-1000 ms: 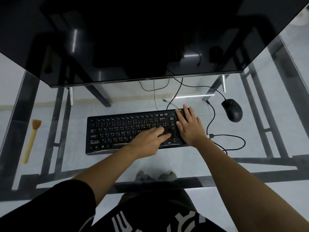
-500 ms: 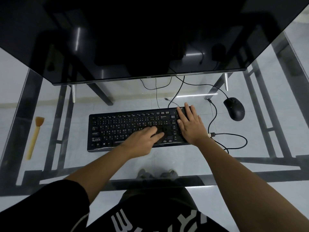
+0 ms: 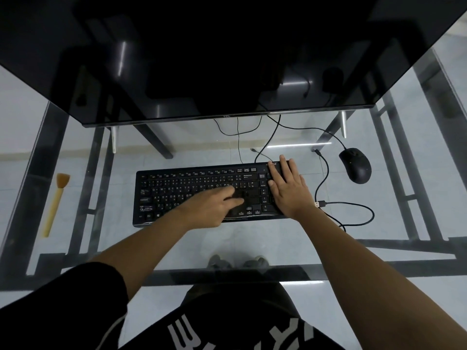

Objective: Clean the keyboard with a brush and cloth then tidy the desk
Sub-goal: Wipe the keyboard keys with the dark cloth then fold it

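Open glass desk (image 3: 106, 243) between brush (image 3: 53, 207) and keyboard (image 3: 202, 193). Right of keyboard: looped cable (image 3: 353, 213), mouse (image 3: 355, 164) in way. Monitor (image 3: 227, 59) overhangs rear.

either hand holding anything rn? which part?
The left hand seems to press a small dark cloth onto the keyboard; its grip cannot be told. The right hand lies flat on the keyboard's right end, gripping nothing. The brush lies untouched.
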